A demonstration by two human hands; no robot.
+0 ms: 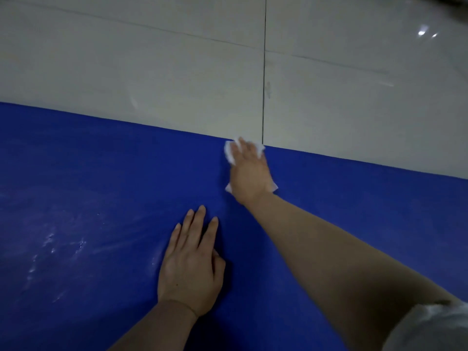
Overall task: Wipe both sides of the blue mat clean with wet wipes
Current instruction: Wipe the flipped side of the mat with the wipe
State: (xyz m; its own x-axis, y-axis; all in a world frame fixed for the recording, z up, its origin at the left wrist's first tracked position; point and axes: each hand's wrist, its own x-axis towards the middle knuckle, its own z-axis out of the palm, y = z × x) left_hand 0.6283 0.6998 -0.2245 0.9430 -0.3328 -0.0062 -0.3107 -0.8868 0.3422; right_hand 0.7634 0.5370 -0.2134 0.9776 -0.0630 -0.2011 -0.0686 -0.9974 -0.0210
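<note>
Two bare forearms in view, no sleeves reaching the wrists or elbows. Left hand [190, 264]: no rings, watch or bands visible; nails short and unpainted where they show. Right hand [249, 173]: likewise bare of jewellery, arm uncovered up to a short, loose, pale grey-white sleeve [430, 328] at the lower right corner, its fabric slightly creased and blurred at the hem.

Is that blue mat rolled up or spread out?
Spread out: the blue mat lies flat on the pale tiled floor, both hands resting on it.
</note>
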